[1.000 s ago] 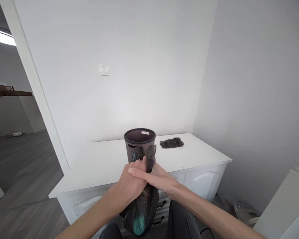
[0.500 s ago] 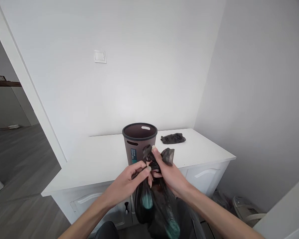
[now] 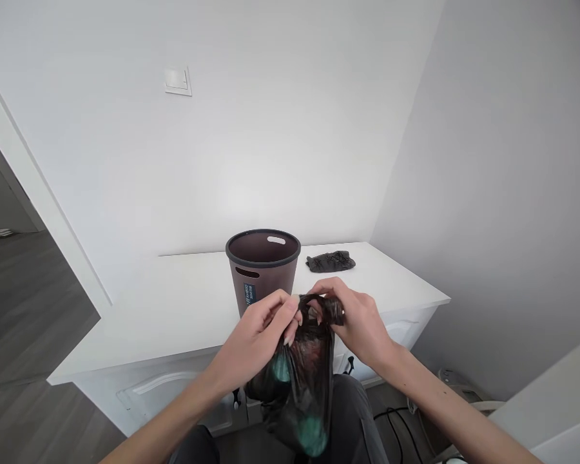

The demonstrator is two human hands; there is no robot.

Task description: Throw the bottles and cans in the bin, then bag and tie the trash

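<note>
A filled black garbage bag (image 3: pixel 314 374) hangs from both my hands in front of the cabinet. Green shapes show through its thin plastic, along with something reddish higher up. My left hand (image 3: pixel 265 328) pinches the left side of the bag's gathered top. On the other side, my right hand (image 3: pixel 357 316) grips the top edge, its fingers around a loop of plastic. Just behind the hands stands a brown trash can (image 3: pixel 265 274) with a dark rim and handle slots; its lower part is hidden. A folded black bag (image 3: pixel 331 261) lies to its right.
The trash can and folded bag are on a white cabinet top (image 3: pixel 183 303) against the wall. A light switch (image 3: pixel 178 81) is on the wall. Black cables (image 3: pixel 394 422) lie on the floor at the lower right, and a doorway is at left.
My right hand has shifted from clutching the bag's neck to holding a loop at its right side. The bag's top is spread wider, and the view has tilted slightly.
</note>
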